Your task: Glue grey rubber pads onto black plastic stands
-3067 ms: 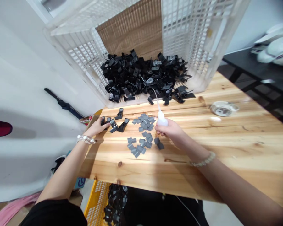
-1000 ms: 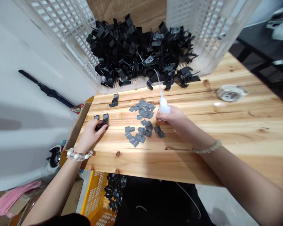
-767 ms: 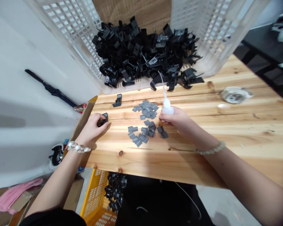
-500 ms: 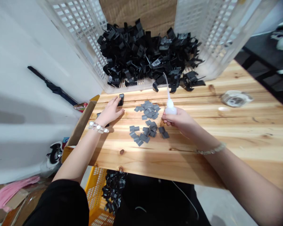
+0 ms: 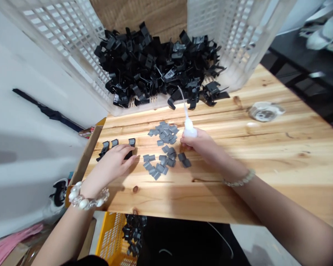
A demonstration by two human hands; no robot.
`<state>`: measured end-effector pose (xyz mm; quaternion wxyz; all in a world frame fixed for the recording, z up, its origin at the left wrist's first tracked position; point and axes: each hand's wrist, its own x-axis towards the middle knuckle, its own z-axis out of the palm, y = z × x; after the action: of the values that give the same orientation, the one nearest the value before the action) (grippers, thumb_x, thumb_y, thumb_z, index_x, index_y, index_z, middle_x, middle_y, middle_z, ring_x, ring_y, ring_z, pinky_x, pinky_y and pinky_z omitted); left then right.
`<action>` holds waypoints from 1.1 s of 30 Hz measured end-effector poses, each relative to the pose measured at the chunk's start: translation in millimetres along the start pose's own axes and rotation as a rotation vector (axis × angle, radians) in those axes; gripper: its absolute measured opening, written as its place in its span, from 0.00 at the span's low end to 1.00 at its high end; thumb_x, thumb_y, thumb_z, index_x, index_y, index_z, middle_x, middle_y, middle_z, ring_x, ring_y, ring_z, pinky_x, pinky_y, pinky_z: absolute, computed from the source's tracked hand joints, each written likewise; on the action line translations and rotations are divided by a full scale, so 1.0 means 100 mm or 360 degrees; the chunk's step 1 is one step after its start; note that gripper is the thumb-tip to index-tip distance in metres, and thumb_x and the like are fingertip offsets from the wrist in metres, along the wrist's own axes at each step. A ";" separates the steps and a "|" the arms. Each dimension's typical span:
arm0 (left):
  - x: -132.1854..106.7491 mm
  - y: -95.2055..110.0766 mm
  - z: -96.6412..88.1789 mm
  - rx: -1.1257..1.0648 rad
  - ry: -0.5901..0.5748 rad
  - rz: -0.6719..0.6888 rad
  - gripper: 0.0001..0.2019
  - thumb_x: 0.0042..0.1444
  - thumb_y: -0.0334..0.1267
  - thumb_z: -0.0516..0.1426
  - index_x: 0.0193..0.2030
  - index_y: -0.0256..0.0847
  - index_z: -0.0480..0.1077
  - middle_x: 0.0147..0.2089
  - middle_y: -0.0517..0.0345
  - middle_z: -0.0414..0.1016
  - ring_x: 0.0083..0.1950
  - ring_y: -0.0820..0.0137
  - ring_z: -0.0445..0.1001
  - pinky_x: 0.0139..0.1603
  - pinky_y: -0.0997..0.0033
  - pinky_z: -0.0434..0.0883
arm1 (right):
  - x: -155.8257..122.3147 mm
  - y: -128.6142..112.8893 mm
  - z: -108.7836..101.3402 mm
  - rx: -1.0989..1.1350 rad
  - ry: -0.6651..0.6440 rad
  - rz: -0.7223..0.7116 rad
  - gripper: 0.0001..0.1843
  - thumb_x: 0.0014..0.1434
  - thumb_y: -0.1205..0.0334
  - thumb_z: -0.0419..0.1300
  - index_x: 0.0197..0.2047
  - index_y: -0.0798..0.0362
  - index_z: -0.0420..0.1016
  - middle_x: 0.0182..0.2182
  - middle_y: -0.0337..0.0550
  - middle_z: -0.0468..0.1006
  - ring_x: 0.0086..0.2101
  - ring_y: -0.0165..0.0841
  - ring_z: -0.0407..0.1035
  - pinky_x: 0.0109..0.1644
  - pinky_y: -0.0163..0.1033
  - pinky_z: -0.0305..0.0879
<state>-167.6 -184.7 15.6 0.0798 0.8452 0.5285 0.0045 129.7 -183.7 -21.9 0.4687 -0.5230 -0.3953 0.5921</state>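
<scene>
My left hand (image 5: pixel 111 166), a beaded bracelet at its wrist, is low over the left of the wooden table, fingers curled about a black plastic clip (image 5: pixel 131 142); its lower part is hidden beneath them. Two more black clips (image 5: pixel 104 147) stand just left of that hand, partly covered by it. In my right hand (image 5: pixel 198 142) is a small white squeeze bottle (image 5: pixel 189 130), upright, its long thin nozzle pointing up. Small grey rectangular pieces (image 5: pixel 164 132) lie scattered on the wood between the hands, several in loose clusters.
A white slatted crate (image 5: pixel 72 48) with a heap of black clips (image 5: pixel 155 70) stands at the table's back. At right lies a clear tape roll (image 5: pixel 265 111). Below the front edge is a yellow crate (image 5: pixel 107 232); a cardboard box (image 5: pixel 90 147) borders the left edge.
My left hand has drawn back toward me, the black clip moving with it. The clips beside it show more fully. My right hand still holds the bottle; the view has shifted slightly.
</scene>
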 end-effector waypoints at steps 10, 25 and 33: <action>0.73 0.53 0.36 -0.0220 0.0146 0.0228 0.08 0.61 0.38 0.54 0.45 0.39 0.71 0.43 0.49 0.74 0.48 0.58 0.74 0.52 0.57 0.72 | 0.01 0.01 -0.02 0.0006 0.0037 0.0003 0.10 0.46 0.64 0.64 0.30 0.54 0.67 0.23 0.35 0.69 0.23 0.25 0.61 0.27 0.34 0.58; 0.25 0.85 0.03 -0.0579 0.0516 0.0602 0.10 0.63 0.28 0.51 0.45 0.45 0.68 0.53 0.52 0.74 0.56 0.66 0.73 0.57 0.59 0.73 | -0.21 -0.10 0.12 0.0335 -0.0618 0.0166 0.13 0.44 0.60 0.72 0.30 0.55 0.73 0.26 0.37 0.75 0.24 0.25 0.65 0.29 0.33 0.61; 0.33 0.85 0.10 -0.0763 0.0471 0.0553 0.15 0.63 0.33 0.55 0.56 0.47 0.67 0.55 0.52 0.74 0.58 0.64 0.73 0.60 0.58 0.72 | -0.15 -0.07 0.10 0.0294 -0.0370 0.0139 0.11 0.40 0.67 0.70 0.27 0.55 0.72 0.23 0.35 0.72 0.26 0.26 0.65 0.31 0.34 0.62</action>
<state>-75.9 -192.7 15.4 0.1968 0.8700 0.3663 0.2648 120.7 -196.3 -9.8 0.4396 -0.4223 -0.3678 0.7022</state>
